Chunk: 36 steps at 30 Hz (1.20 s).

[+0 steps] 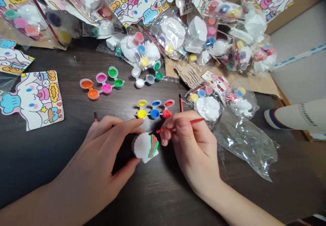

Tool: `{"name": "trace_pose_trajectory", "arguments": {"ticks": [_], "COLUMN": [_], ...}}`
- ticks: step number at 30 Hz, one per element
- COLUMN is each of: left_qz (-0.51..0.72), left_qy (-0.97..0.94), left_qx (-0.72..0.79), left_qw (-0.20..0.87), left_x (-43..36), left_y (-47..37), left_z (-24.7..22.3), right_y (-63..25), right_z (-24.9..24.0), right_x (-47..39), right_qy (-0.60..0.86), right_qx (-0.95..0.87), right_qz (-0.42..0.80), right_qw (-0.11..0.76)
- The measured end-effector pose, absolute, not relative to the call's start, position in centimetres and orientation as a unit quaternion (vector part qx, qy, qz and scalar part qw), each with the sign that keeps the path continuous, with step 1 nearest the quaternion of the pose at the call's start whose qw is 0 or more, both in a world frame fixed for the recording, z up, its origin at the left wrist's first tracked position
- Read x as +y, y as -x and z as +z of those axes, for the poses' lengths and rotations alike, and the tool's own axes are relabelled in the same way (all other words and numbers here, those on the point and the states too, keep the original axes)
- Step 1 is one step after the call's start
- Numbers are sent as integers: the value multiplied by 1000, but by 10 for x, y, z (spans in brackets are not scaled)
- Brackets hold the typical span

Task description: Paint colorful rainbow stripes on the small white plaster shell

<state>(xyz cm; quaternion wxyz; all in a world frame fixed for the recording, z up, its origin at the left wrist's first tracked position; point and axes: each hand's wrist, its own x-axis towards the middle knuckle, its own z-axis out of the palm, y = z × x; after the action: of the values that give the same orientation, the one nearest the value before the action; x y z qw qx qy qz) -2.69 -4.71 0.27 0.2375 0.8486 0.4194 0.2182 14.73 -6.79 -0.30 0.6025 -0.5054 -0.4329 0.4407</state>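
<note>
A white plaster shell (142, 145) with green, orange and pink stripes on its right side is pinched between the thumb and fingers of my left hand (107, 151). My right hand (193, 144) grips a thin red paintbrush (195, 121), its dark bristles at the shell's upper edge; I cannot tell whether they touch it. Beyond the shell is a strip of open paint pots (155, 113) in yellow, blue and red. A second red brush (181, 103) stands out behind my right fingers. The dark tip of another brush (95, 116) shows behind my left hand; how either is supported is hidden.
Orange, pink and green paint pots (106, 89) are at the upper left, with a white, grey and green strip (150, 79) beside them. Bagged plaster kits (170, 32) crowd the back. A cartoon card (40, 100) lies left; a plastic bag (247, 144) and paper cup (287, 114) lie right.
</note>
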Motion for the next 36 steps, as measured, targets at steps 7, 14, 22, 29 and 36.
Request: {"name": "trace_pose_trajectory", "arguments": {"ticks": [7, 14, 22, 29, 36], "left_qz": [228, 234, 233, 239, 237], "left_qy": [-844, -844, -854, -855, -857], "left_qx": [421, 413, 401, 403, 400], "left_qw": [243, 249, 236, 225, 223], "left_x": [-48, -49, -49, -48, -48], "left_y": [27, 26, 28, 29, 30], "left_z": [1, 3, 4, 2, 1], "right_y": [-146, -144, -144, -144, -144], "right_z": [-3, -3, -2, -1, -1], "right_x": [-68, -67, -65, -67, -68], "right_qy": [503, 491, 472, 477, 478], "right_qx": [-440, -417, -402, -390, -383], "right_qz": [443, 458, 483, 499, 503], "right_qw": [598, 613, 618, 609, 610]}}
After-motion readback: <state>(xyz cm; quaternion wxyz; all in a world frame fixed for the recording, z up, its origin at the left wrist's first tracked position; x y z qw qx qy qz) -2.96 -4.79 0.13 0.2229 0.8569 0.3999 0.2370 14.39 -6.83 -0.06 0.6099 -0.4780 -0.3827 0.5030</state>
